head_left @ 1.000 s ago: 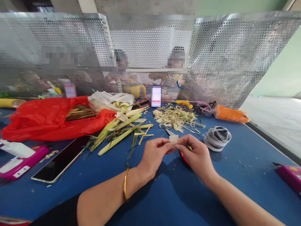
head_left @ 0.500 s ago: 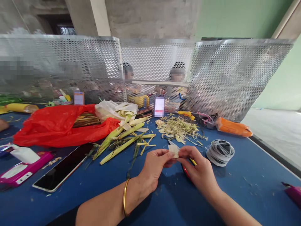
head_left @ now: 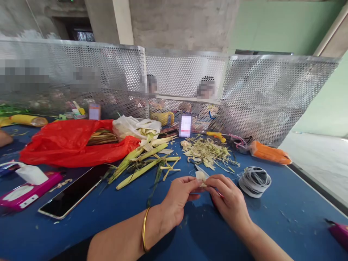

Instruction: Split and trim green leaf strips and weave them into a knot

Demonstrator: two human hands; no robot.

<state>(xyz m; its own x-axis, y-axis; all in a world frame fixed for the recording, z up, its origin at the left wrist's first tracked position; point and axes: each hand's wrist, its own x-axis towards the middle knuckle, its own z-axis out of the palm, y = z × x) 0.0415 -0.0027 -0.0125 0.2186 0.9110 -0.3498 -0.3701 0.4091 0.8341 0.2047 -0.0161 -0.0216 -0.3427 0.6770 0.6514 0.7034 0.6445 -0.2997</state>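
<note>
Between my two hands is a small pale piece of dried husk (head_left: 200,176), pinched at its lower edge. My left hand (head_left: 181,194) has thumb and fingers closed on its left side, a gold bangle at the wrist. From the right, my right hand (head_left: 227,194) pinches the same piece with bent fingers. Scissors (head_left: 200,169) lie under and behind my right hand, blades pointing away and handles mostly hidden. Past the hands lies a heap of shredded husk strips (head_left: 208,150). To the right of my right hand stands a spool of grey thread (head_left: 255,181).
Green-yellow stalks (head_left: 144,163) lie at left beside a red plastic bag (head_left: 67,141). A black-screened phone (head_left: 73,192) and a magenta power strip (head_left: 29,192) are nearer left. An orange packet (head_left: 270,152) sits at right. Behind a perforated metal screen (head_left: 185,69) sit several people.
The view has shifted slightly. My right fingers have curled further over the husk piece and now cover more of the scissors' handles. Both hands keep their pinch.
</note>
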